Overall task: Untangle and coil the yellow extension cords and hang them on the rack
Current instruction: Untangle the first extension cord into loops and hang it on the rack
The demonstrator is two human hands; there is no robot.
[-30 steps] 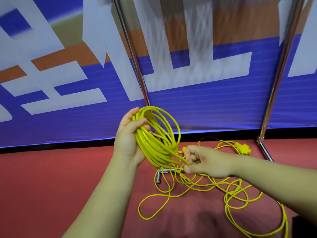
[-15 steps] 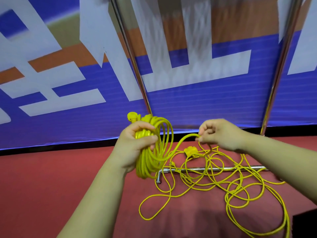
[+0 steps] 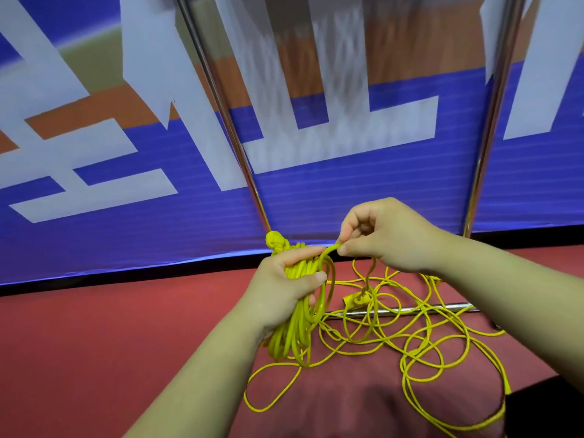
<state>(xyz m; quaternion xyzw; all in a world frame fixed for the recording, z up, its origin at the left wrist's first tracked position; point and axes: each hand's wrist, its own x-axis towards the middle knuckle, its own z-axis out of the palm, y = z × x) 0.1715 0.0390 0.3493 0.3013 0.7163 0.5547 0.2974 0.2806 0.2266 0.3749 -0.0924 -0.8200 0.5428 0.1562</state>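
Head view, single frame.

- Left hand (image 3: 284,289): grip clamped round the upper part of the coil (image 3: 290,336), thumb across the front. The coil hung as a flattened bundle, long axis near upright, its lower end slanted a little left. A plug (image 3: 275,240) stuck out above the fist.
- Right hand (image 3: 385,235): grip together, thumb and forefinger pinching one strand (image 3: 328,249). The other fingers were curled; nothing else seen in them.
- Key relation: the pinched strand arched from the coil's top rightward to the right fingertips, which sat just right of, and slightly above, the left fist. The hands were near but apart.
- Below the right hand the cord dropped to a loose pile (image 3: 426,343) on the red floor (image 3: 94,343), right of the coil. The loops crossed each other and lay over the rack's base bar (image 3: 410,311). A second connector (image 3: 355,300) lay in the pile just by that bar.
- Rack uprights (image 3: 221,121) rose behind both hands, in front of a blue banner (image 3: 316,200). The hanging rail was out of frame.

Judgement: coiling was partway done and much cord lay unwound. The next move likely carries the strand left into the left grip. The crossed floor loops may snag as slack is drawn.
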